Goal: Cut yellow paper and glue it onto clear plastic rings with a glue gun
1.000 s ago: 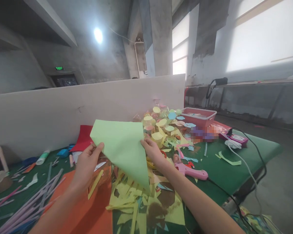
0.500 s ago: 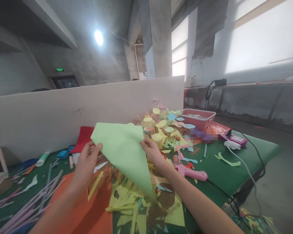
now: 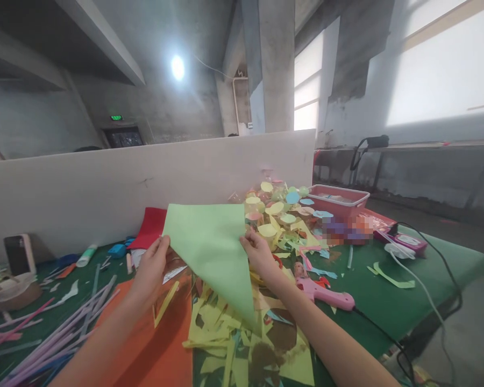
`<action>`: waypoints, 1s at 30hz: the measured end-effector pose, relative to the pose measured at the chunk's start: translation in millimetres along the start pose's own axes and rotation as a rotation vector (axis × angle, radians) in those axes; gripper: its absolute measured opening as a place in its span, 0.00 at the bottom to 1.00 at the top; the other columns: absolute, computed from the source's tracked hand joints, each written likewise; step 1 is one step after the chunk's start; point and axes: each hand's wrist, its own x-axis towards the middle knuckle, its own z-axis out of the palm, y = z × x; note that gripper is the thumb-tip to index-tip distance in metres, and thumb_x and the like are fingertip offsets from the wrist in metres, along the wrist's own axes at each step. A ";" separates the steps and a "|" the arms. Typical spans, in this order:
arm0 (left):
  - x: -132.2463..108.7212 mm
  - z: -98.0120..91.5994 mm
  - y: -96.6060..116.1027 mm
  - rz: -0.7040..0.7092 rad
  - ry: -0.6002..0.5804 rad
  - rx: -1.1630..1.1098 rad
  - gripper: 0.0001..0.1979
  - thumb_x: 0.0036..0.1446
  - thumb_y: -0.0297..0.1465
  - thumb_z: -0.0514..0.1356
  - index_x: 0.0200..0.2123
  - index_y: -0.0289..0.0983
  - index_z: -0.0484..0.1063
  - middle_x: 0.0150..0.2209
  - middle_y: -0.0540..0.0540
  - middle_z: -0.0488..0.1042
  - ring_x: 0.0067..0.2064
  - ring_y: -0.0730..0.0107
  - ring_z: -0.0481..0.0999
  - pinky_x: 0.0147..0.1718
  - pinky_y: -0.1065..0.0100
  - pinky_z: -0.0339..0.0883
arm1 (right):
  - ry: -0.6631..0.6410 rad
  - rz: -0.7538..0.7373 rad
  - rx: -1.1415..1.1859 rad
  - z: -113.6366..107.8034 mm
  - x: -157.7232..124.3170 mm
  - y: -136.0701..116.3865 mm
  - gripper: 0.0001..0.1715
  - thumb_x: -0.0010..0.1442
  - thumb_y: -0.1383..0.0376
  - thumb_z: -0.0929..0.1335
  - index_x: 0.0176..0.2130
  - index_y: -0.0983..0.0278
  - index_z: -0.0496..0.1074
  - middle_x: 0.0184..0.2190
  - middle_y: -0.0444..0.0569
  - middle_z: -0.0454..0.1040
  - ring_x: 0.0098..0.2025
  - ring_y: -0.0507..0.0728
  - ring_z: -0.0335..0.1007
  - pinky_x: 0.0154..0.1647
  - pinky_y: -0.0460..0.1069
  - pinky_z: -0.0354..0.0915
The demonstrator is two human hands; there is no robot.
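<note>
A sheet of light green paper (image 3: 210,242) is held up between my two hands, with a slanting lower left edge and a point hanging down at the lower right. My left hand (image 3: 155,263) pinches its left edge. At the right edge, the fingers of my right hand (image 3: 258,250) are closed on the paper. Beneath the sheet lie many yellow paper scraps (image 3: 215,322) and, to the left, an orange sheet (image 3: 157,344). A pink glue gun (image 3: 326,294) rests just right of my right forearm.
Paper discs on clear cups (image 3: 276,208) crowd the back, beside a pink basket (image 3: 339,200). Pale straws (image 3: 60,336) lie at the left, near a phone (image 3: 19,255) and a tub (image 3: 14,290). A white board (image 3: 210,166) stands behind. Cables (image 3: 431,301) trail off the right edge.
The view has turned slightly left, so the surroundings sit further right. Both hands keep their hold on the green paper, which hangs a little straighter.
</note>
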 end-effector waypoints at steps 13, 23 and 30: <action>0.7 -4.0 5.7 -0.006 0.011 0.034 0.08 0.53 0.36 0.63 0.34 0.38 0.76 0.36 0.45 0.80 0.33 0.67 0.77 0.29 0.71 0.73 | -0.004 0.009 0.035 -4.6 7.6 5.6 0.20 0.53 0.47 0.66 0.27 0.61 0.65 0.22 0.43 0.63 0.27 0.55 0.58 0.27 0.48 0.55; 3.6 -3.7 -1.7 0.032 0.014 -0.082 0.08 0.52 0.36 0.64 0.34 0.39 0.72 0.32 0.50 0.78 0.30 0.69 0.78 0.27 0.71 0.73 | 0.013 0.024 0.057 -2.7 3.2 -1.2 0.20 0.52 0.48 0.66 0.25 0.61 0.60 0.21 0.38 0.55 0.23 0.51 0.51 0.24 0.47 0.50; -17.7 14.9 -6.3 -0.053 -0.141 -0.091 0.20 0.50 0.38 0.67 0.44 0.37 0.73 0.46 0.42 0.79 0.43 0.60 0.79 0.35 0.68 0.75 | 0.015 0.042 0.081 -4.3 0.5 -11.3 0.24 0.50 0.46 0.68 0.23 0.61 0.60 0.20 0.39 0.55 0.23 0.51 0.51 0.24 0.47 0.51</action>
